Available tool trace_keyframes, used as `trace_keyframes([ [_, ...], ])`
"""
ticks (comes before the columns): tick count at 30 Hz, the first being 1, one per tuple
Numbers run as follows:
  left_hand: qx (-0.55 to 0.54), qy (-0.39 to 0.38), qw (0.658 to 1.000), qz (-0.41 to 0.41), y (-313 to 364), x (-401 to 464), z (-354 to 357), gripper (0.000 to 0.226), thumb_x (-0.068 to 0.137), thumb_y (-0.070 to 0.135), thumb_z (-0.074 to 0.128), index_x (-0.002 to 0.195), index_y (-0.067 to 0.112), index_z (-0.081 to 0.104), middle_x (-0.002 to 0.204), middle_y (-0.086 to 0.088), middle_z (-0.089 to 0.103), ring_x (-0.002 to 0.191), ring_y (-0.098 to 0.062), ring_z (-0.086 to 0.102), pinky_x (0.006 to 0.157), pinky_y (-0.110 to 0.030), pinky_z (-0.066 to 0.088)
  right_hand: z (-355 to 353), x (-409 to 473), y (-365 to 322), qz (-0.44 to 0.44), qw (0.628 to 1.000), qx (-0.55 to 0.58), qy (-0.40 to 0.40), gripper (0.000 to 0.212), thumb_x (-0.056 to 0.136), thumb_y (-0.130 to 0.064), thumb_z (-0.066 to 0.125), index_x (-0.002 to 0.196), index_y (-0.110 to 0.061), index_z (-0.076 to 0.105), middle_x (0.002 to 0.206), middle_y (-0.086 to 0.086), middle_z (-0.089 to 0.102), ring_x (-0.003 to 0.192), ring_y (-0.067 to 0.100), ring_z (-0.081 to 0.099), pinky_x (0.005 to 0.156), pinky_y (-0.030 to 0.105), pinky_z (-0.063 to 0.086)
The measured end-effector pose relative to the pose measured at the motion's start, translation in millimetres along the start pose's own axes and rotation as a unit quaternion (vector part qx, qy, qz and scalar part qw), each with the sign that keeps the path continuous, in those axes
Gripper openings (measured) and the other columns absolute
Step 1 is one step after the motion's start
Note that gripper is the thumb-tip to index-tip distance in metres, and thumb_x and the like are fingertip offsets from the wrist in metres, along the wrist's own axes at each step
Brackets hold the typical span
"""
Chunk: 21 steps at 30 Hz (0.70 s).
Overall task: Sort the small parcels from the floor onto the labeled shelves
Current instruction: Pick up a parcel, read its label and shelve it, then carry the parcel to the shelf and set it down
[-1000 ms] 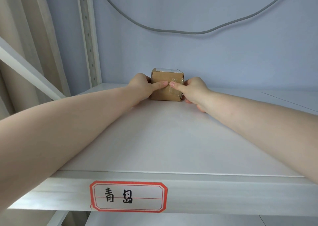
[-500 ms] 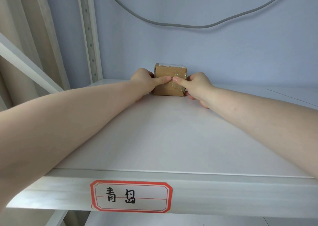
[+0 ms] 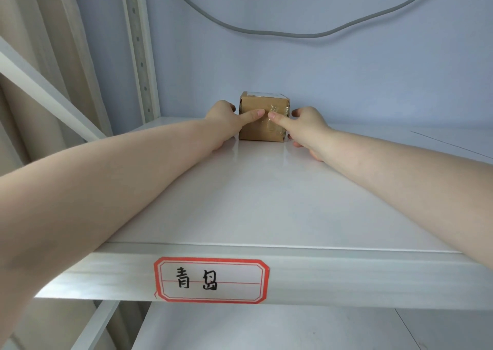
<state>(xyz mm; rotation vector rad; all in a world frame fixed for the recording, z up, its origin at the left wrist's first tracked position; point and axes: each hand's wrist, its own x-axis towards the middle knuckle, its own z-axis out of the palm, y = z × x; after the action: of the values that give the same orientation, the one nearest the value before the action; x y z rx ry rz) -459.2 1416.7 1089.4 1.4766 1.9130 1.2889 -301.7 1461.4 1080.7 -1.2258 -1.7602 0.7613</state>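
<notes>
A small brown cardboard parcel (image 3: 262, 104), taped with a white label on top, stands at the back of the white shelf (image 3: 253, 203), close to the wall. My left hand (image 3: 225, 121) wraps its left side, with the thumb pressed on the front face. My right hand (image 3: 306, 125) is at its right side; its thumb touches the front next to the left thumb, and its fingers lie by the right edge. The shelf's front rim carries a red-bordered label (image 3: 212, 280) with two handwritten characters.
A perforated white upright (image 3: 138, 48) rises at the shelf's back left, with a slanted brace (image 3: 48, 93) and a beige curtain (image 3: 32, 29) beside it. A grey cable (image 3: 293, 33) sags across the blue wall. A lower shelf (image 3: 266, 328) shows beneath.
Both hands have slid the parcel a little farther back on the shelf toward the wall. The thumbs stay on its front face.
</notes>
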Motion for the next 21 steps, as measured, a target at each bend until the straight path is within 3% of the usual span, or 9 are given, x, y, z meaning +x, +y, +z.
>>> trace_keyframes([
  [3, 0.011, 0.0, 1.0, -0.027, 9.7, -8.3, -5.4, 0.094, 0.079, 0.061, 0.068, 0.147, 0.005, 0.036, 0.12, -0.005, 0.048, 0.116, -0.028, 0.059, 0.104, -0.041, 0.047, -6.1, -9.3, -5.4, 0.008, 1.0, 0.003, -0.008, 0.087, 0.084, -0.052, 0.066, 0.146, -0.001, 0.034, 0.136, 0.011, 0.05, 0.115, 0.027, 0.057, 0.095, 0.037, 0.052],
  [7, 0.01, -0.016, 0.999, -0.049, 21.3, -25.6, -19.0, 0.086, 0.077, 0.055, 0.074, 0.14, 0.007, 0.042, 0.122, -0.006, 0.054, 0.116, -0.024, 0.059, 0.101, -0.04, 0.05, -15.7, -29.4, -13.5, 0.033, 0.999, 0.014, 0.009, 0.071, 0.086, -0.045, 0.067, 0.138, -0.004, 0.041, 0.11, 0.009, 0.05, 0.097, 0.023, 0.053, 0.082, 0.033, 0.049],
  [9, -0.013, -0.016, 0.998, -0.056, 24.0, -39.1, -28.0, 0.069, 0.079, 0.047, 0.075, 0.131, 0.009, 0.05, 0.117, -0.006, 0.057, 0.109, -0.021, 0.06, 0.1, -0.038, 0.051, -18.9, -44.0, -20.5, 0.051, 0.998, 0.043, 0.01, 0.059, 0.085, -0.039, 0.07, 0.13, -0.008, 0.047, 0.108, 0.008, 0.049, 0.093, 0.022, 0.051, 0.069, 0.028, 0.047],
  [13, -0.143, -0.016, 0.988, -0.061, 27.5, -79.5, -53.9, 0.026, 0.084, 0.033, 0.074, 0.097, 0.015, 0.06, 0.097, -0.002, 0.062, 0.088, -0.017, 0.061, 0.092, -0.033, 0.054, -20.6, -81.1, -42.4, 0.054, 0.986, 0.148, -0.046, 0.017, 0.087, -0.025, 0.069, 0.084, -0.016, 0.055, 0.083, 0.002, 0.057, 0.069, 0.014, 0.054, 0.054, 0.019, 0.043],
  [17, -0.259, 0.033, 0.965, -0.021, 27.1, -124.0, -86.6, 0.011, 0.087, 0.023, 0.071, 0.089, 0.016, 0.063, 0.087, 0.0, 0.067, 0.081, -0.014, 0.067, 0.075, -0.026, 0.056, -8.3, -122.2, -69.4, 0.023, 0.959, 0.263, -0.106, 0.009, 0.089, -0.02, 0.066, 0.083, -0.019, 0.06, 0.073, -0.002, 0.061, 0.058, 0.008, 0.055, 0.042, 0.011, 0.041],
  [21, -0.306, 0.119, 0.945, 0.006, 25.6, -185.6, -107.3, 0.004, 0.09, 0.02, 0.066, 0.089, 0.018, 0.062, 0.081, 0.004, 0.066, 0.074, -0.01, 0.066, 0.078, -0.024, 0.055, 5.7, -161.0, -99.4, 0.002, 0.921, 0.357, -0.156, 0.011, 0.089, -0.019, 0.066, 0.08, -0.018, 0.059, 0.071, -0.003, 0.063, 0.056, 0.007, 0.056, 0.037, 0.011, 0.039],
])
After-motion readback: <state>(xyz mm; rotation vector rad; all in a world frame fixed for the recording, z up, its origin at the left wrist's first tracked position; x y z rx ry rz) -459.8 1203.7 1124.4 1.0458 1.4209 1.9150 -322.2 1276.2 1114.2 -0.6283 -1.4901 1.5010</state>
